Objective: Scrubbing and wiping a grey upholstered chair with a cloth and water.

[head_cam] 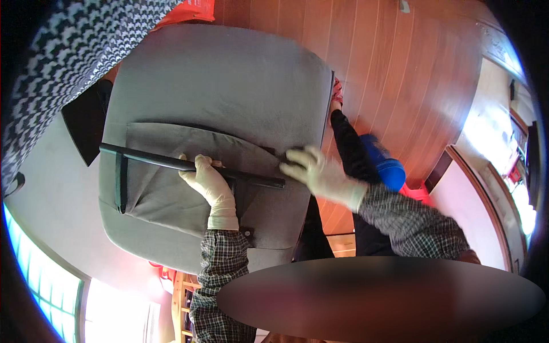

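A large grey fabric-covered cushion (pixel 223 73) lies before me, with a smaller grey padded panel (pixel 171 206) on top of it. Across the panel runs a black metal bar (pixel 150 159), joined to a leg-like bar (pixel 121 184) at its left end. My left hand (pixel 208 182), in a pale glove, is wrapped around the middle of the metal bar. My right hand (pixel 319 176), gloved alike, is blurred by motion beyond the bar's right end. Its fingers are apart, near a dark gap at the panel's right edge; whether they touch it is unclear.
A patterned black-and-white cloth (pixel 77 51) hangs at the upper left, beside a red item (pixel 193 10). Reddish plank flooring (pixel 386 77) stretches right, where a blue container (pixel 388 169) stands near my leg. A wooden rack (pixel 182 300) is at the lower left.
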Available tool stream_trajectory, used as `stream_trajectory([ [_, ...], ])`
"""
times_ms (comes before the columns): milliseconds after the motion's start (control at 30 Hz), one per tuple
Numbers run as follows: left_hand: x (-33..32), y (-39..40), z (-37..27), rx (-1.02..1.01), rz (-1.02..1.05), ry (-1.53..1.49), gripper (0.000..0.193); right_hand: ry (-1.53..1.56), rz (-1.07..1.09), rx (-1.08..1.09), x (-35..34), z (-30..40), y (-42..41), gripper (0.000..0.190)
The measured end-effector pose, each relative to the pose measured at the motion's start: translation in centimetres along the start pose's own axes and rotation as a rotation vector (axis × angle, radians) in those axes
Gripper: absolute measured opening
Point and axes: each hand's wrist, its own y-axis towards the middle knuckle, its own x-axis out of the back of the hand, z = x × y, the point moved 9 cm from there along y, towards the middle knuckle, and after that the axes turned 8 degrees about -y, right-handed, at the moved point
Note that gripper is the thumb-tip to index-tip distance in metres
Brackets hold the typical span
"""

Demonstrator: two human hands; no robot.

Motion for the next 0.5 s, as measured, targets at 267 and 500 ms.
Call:
stream_trajectory([
  [267, -0.6, 0.1, 1.3, -0.025, 0.045, 0.004, 0.053, -0.444, -0.058, -0.706, 7.3, -25.7, 13.9, 0.043],
  [500, -0.3, 0.2, -0.3, -0.072, 0.042, 0.014, 0.052, -0.06, -0.365, -0.551, 5.2, -16.5, 5.6, 0.049],
])
